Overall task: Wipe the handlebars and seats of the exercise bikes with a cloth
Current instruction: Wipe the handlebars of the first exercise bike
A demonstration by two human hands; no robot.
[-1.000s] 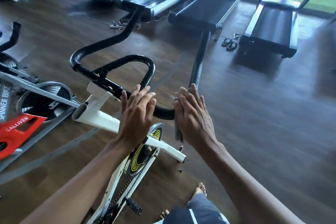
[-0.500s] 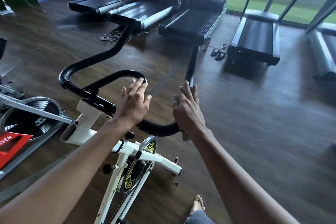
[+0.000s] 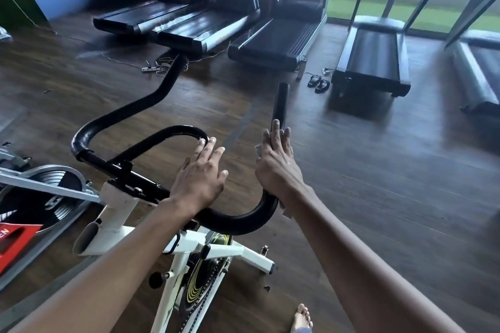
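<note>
Both hands have slid farther along the black handlebar point(image 3: 238, 220). Right hand point(image 3: 276, 167) lies flat, fingers straight, pressing the cloth point(image 3: 258, 149) onto the right bar. Left hand point(image 3: 200, 178) rests open, fingertips touching the middle loop. Treadmills point(image 3: 276, 40) stand far behind.

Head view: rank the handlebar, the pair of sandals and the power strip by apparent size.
1. handlebar, though it is nearest the camera, which inflates it.
2. pair of sandals.
3. power strip, somewhat smaller.
</note>
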